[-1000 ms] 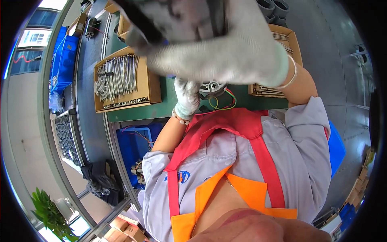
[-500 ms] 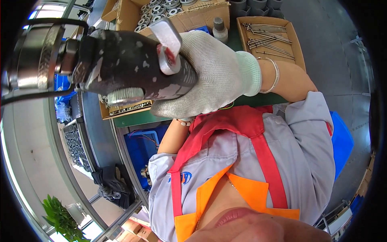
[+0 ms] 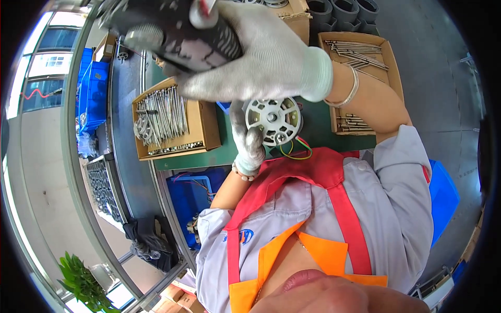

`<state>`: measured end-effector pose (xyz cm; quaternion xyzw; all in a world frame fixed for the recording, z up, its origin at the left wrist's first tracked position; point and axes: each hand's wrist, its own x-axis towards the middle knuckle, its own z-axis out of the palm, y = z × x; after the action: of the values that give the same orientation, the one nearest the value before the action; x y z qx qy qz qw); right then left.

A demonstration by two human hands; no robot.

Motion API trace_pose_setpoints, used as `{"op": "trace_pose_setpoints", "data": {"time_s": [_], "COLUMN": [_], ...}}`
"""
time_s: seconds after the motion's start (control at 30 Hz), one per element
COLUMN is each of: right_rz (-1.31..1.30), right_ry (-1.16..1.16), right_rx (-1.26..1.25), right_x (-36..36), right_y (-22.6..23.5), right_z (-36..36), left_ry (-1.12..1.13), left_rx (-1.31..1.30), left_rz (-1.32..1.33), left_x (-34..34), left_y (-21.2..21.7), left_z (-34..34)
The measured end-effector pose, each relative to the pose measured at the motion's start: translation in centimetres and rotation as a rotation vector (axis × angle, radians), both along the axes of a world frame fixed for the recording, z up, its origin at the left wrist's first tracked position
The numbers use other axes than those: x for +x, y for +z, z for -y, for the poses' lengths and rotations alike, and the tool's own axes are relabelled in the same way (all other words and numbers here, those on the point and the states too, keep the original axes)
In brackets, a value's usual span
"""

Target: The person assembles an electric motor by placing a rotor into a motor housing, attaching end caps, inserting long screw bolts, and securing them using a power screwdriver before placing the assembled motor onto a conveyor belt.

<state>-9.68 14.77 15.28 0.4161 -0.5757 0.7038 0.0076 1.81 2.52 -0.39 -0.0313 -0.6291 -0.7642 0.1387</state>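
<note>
My right hand (image 3: 274, 60), in a pale knitted glove, is wrapped round a worn black handheld power tool (image 3: 206, 49) with a metal lever. The tool's front end runs out of the picture at the upper left. Beneath it, a small electric motor (image 3: 261, 111) shows its round silver slotted end cover, with a hub at the centre and red, yellow and green wires at its near side. My gloved left hand (image 3: 249, 142) grips the motor's left side, its fingers partly hidden behind my right hand and the motor.
Left on the green worktop (image 3: 222, 151) sits a cardboard box (image 3: 209, 125) of long screws. Another shallow box (image 3: 395, 65) of long screws lies at the right. Grey cylindrical parts (image 3: 344, 10) stand at the back. Blue bins (image 3: 95, 94) are at the far left.
My right hand and the tool have moved up and slightly left. The motor and my left hand, hidden behind them before, now show, as does the left box of screws.
</note>
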Motion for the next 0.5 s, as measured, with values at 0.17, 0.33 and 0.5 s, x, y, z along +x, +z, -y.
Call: {"op": "trace_pose_setpoints", "data": {"time_s": [0.17,0.33,0.5], "right_rz": [0.035,-0.022,-0.085], "right_ry": [-0.047,0.040,0.084], "right_rx": [-0.022,0.073,0.037], "right_x": [0.4,-0.2,0.2], "right_y": [-0.4,-0.2,-0.5], "right_z": [0.3,0.0,0.4], "left_ry": [0.023,0.084,0.030], "left_rx": [0.039,0.078,0.102], "left_rz": [0.025,0.047,0.024], "left_x": [0.5,0.6,0.5], "left_y": [-2.1,-1.0,-1.0], "left_z": [0.7,0.2,0.1]}}
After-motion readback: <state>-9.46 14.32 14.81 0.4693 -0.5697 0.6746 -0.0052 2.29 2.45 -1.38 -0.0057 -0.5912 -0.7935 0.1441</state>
